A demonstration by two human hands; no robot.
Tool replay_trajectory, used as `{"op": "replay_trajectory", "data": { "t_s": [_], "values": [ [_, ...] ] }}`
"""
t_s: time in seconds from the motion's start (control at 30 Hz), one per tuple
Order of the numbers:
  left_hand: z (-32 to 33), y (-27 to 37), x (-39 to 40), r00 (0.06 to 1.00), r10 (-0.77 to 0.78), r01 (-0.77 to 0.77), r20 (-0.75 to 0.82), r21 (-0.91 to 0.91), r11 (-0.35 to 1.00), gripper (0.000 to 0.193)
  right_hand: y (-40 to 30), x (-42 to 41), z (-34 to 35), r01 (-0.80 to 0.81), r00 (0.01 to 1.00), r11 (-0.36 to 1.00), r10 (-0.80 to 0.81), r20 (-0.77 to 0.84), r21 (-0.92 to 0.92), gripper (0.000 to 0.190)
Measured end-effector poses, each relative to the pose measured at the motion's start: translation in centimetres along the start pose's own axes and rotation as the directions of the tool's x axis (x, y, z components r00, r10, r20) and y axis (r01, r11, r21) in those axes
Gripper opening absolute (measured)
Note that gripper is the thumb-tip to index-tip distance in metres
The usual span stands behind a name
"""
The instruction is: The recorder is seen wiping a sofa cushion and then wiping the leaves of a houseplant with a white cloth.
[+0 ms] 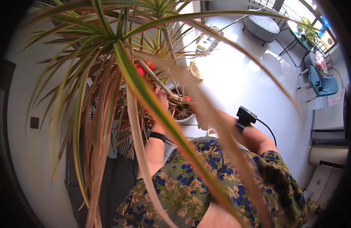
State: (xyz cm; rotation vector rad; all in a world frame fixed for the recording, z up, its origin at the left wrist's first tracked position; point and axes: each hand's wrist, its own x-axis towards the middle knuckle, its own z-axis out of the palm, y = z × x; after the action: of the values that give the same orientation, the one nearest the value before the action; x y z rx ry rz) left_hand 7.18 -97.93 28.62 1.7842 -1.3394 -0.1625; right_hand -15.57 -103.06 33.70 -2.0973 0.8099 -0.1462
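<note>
A potted dracaena with long green and reddish leaves (pixel 101 40) rises at the left and overhangs the view. Its stems stand in a white round pot (pixel 187 120) holding brown pebbles (pixel 181 113). My left hand (pixel 161 98) is at the stem base on the pot's left side, partly behind leaves; its grip does not show clearly. At the pot's right is my right hand (pixel 202 116), mostly covered by a blurred dry leaf, so what its fingers hold cannot be told. Red round ornaments (pixel 139 70) hang among the stems, and a small red one (pixel 187 99) sits near the soil.
Beyond the pot lies crumpled brown paper (pixel 195 71). A mop with a grey fringed head (pixel 208 42) rests on the shiny floor. A grey ottoman (pixel 261 24) and a blue chair (pixel 323 82) stand to the right. A dark sofa (pixel 107 182) is at lower left.
</note>
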Motion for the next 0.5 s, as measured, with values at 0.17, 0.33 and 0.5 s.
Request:
{"op": "replay_trajectory", "data": {
  "t_s": [0.17,0.33,0.5],
  "values": [
    [-1.1,1.6,-2.5,0.982,-0.129,0.143,-0.14,0.098,0.985,0.017,1.1,0.5,0.7,0.036,0.996,0.999,-0.035,0.083,-0.004,0.02],
    [-0.6,2.2,-3.5,0.98,-0.134,0.164,-0.146,0.214,0.963,0.024,0.2,0.5,0.5,0.003,0.995,0.998,-0.01,0.096,0.066,0.019],
    [0.0,2.5,-3.8,0.921,-0.385,0.379,-0.057,-0.095,0.921,0.029,-0.9,0.0,-0.3,-0.037,0.991,0.987,0.017,0.133,0.154,0.019]
  ]
}}
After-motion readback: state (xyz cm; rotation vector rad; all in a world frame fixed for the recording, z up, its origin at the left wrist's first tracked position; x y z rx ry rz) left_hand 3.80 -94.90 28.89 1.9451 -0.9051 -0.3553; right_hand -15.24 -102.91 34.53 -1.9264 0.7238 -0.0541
